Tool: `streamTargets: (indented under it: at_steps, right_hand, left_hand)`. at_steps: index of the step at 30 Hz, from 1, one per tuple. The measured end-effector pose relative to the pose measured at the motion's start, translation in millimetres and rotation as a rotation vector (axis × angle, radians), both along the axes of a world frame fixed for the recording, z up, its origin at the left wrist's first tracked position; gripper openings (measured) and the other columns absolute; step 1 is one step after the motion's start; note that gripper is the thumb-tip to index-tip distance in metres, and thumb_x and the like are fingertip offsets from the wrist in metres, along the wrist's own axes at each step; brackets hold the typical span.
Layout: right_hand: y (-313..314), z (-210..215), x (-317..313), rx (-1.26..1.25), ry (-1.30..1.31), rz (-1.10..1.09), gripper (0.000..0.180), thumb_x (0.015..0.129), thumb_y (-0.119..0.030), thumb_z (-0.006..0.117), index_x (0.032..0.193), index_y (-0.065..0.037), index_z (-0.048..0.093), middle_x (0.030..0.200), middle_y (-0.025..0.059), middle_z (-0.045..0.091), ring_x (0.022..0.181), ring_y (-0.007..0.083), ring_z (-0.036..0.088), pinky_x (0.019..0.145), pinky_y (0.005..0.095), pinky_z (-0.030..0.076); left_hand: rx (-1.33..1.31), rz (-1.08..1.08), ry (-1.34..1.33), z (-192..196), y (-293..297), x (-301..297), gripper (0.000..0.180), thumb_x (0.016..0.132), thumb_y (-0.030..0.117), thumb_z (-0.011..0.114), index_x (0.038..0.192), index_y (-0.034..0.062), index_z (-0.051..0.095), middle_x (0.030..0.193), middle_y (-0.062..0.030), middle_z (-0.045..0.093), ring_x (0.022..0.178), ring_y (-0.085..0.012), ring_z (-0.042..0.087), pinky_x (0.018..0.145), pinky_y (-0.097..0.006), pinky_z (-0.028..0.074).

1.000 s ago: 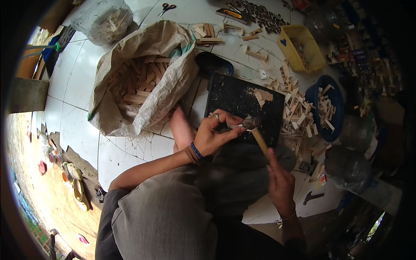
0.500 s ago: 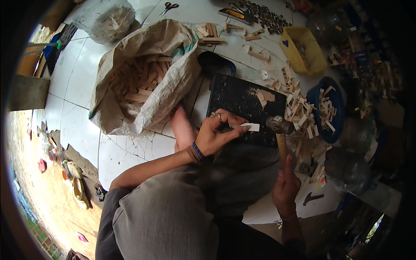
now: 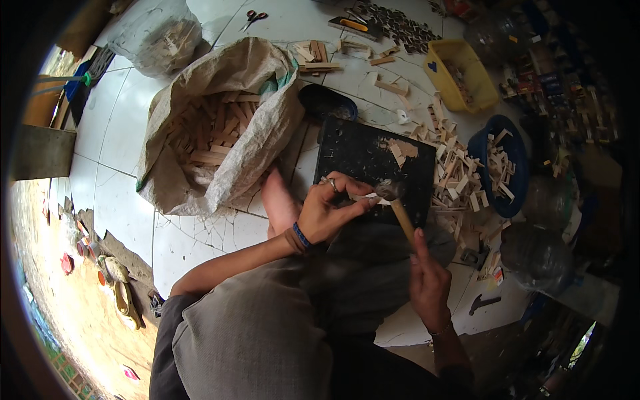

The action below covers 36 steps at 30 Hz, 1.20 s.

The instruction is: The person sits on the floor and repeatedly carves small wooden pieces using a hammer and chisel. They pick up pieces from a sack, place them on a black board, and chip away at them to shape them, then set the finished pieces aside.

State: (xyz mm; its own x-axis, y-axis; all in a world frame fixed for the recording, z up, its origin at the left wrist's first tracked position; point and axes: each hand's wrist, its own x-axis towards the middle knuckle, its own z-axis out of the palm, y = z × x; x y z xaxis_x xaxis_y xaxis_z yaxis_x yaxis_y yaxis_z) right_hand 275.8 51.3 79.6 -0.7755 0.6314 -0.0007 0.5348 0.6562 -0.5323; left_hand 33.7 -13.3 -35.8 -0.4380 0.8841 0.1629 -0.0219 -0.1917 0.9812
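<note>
My left hand (image 3: 328,210), with a ring and a blue bracelet, pinches a small pale wooden piece (image 3: 383,202) over the black work board (image 3: 348,155). Fingers cover much of the piece. Closed round a wooden handle, my right hand (image 3: 428,283) holds a hammer (image 3: 405,223). The hammer's metal head is at the free end of the piece and partly hides it; whether they touch I cannot tell. Torn brown scraps (image 3: 401,151) lie on the board's far part.
Left of the board stands a woven sack (image 3: 263,143) of wooden strips. Joined wooden pieces (image 3: 457,175) heap at its right, beside a blue basin (image 3: 481,150) and a yellow tub (image 3: 480,93). A second hammer (image 3: 483,304) lies on the tiles. Scissors (image 3: 253,19) lie far off.
The hammer has swung left, from beside the wooden piece to its free end, my right hand moving left with it. My left hand keeps its pinch in nearly the same spot.
</note>
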Motion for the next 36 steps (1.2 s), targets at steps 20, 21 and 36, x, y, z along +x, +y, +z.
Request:
streamTargets:
  at_steps: [20,21,36]
  right_hand:
    - [2,-3,-19,-0.304,0.114,-0.152,0.051,0.104,-0.007,0.056,0.154,-0.01,0.047,0.141,0.0218,0.061,0.076,0.0223,0.072,0.066,0.0326,0.054]
    - [1,-4,-16,-0.24,0.137,-0.117,0.052,0.103,-0.005,0.057,0.154,-0.009,0.047,0.139,0.0225,0.062,0.078,0.0242,0.073,0.068,0.0335,0.054]
    - [-5,-4,1,-0.038,0.165,-0.041,0.06,0.095,0.008,0.061,0.152,-0.005,0.048,0.127,0.0232,0.069,0.105,0.0347,0.074,0.081,0.0388,0.06]
  left_hand:
    - [0.15,0.069,0.52,11,0,-18,0.031,0.08,0.009,0.084,0.104,0.0011,0.067,0.108,-0.0127,0.075,0.098,-0.0304,0.072,0.082,-0.038,0.058]
    - [0.138,0.074,0.506,11,0,-18,0.031,0.08,0.008,0.084,0.105,0.0006,0.067,0.109,-0.0131,0.074,0.098,-0.0308,0.072,0.082,-0.038,0.058]
    - [0.079,0.078,0.422,4,-2,-12,0.039,0.089,0.011,0.08,0.12,0.0034,0.058,0.105,-0.013,0.075,0.096,-0.0296,0.076,0.078,-0.035,0.06]
